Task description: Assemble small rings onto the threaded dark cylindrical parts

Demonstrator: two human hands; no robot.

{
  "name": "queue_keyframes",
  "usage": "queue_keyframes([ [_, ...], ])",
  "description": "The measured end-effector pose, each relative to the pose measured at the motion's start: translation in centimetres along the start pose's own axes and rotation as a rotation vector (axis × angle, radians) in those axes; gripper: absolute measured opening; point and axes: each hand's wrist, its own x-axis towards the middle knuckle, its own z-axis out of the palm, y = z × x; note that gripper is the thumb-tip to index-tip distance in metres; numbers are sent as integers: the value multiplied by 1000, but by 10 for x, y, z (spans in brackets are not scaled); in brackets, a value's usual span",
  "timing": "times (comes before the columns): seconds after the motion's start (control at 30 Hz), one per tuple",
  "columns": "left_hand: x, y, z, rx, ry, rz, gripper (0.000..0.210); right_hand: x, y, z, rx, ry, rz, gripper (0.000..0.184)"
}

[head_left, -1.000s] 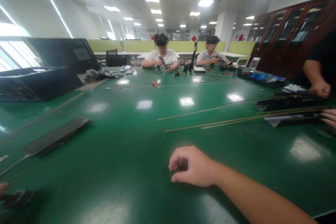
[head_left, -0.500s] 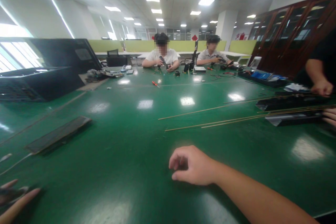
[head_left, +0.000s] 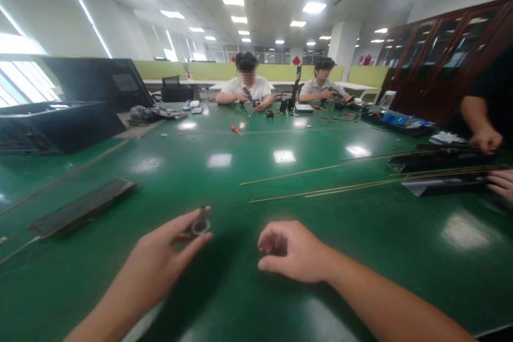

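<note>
My left hand (head_left: 160,251) is above the green table (head_left: 224,299), its thumb and fingers closed on a small grey ring-shaped piece (head_left: 200,227) with a short stub sticking up. Blur keeps me from telling its exact kind. To its right, my right hand (head_left: 294,251) rests with loosely curled fingers, the thumb apart from them and nothing visible between. Beyond the right hand lie thin brass-coloured rods (head_left: 280,196), not touching it.
A long flat dark power strip (head_left: 82,208) with a white cable lies at left, near a big black case (head_left: 60,128). A red screwdriver (head_left: 235,130) is farther back. At right, a co-worker's hands (head_left: 487,140) are at black metal channels (head_left: 433,184). Two people sit opposite.
My left hand has come in from the lower left edge towards the middle, carrying the ring-shaped piece close to my right hand. My right hand stays almost where it was.
</note>
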Motion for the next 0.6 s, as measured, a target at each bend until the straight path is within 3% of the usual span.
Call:
queue_keyframes([
  [0.1, -8, 36, 27, -71, -199, 195, 29, -1, -5, -6, 7, 28, -43, 47],
  [0.23, -19, 64, 44, -125, -245, 341, 24, -2, -8, -11, 9, -80, -96, 58],
  [0.47, -25, 49, 50, -208, -206, 335, 23, -4, -7, -7, -283, -62, -172, 60],
  [0.6, -26, 47, 51, -231, -188, 349, 23, -8, -10, -4, -389, -41, -190, 33],
])
